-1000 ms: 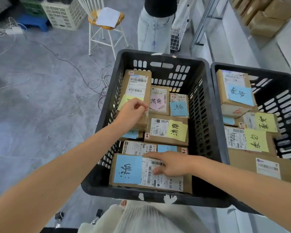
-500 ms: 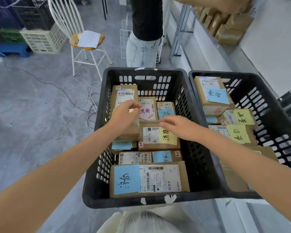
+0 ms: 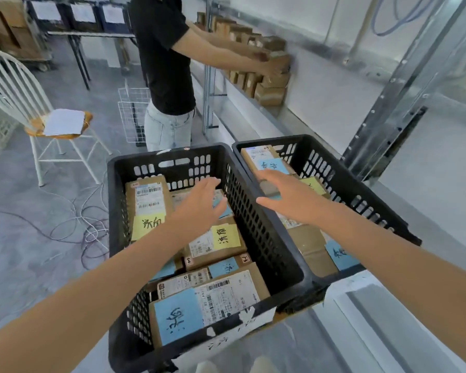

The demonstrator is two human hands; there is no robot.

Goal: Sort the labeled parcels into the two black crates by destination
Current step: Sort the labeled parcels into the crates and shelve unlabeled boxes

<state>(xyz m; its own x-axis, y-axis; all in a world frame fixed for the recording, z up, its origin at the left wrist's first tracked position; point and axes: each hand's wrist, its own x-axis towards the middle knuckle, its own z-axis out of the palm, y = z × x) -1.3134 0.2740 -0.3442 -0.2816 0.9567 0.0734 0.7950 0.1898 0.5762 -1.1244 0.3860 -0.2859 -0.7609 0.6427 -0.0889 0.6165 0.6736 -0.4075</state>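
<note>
Two black crates stand side by side in front of me. The left crate (image 3: 113, 200) holds several brown parcels with yellow and blue notes, among them a tall one (image 3: 145, 203) at its back left and a flat one (image 3: 213, 300) at its front. The right crate (image 3: 361, 195) holds several more parcels (image 3: 261, 157). My left hand (image 3: 199, 203) hovers with straight fingers over the back of the left crate and holds nothing. My right hand (image 3: 285, 195) is stretched out flat above the right crate, empty.
A person in a black shirt (image 3: 164, 63) stands just behind the crates and handles brown boxes (image 3: 269, 84) on a shelf to the right. A white chair (image 3: 46, 122) with paper on it stands at the left. Cables (image 3: 86, 224) lie on the grey floor. A metal rack post (image 3: 404, 84) rises at the right.
My left hand let go of the tall parcel and lifted. My right hand moved from the flat front parcel across to the right crate. The view tilted up.
</note>
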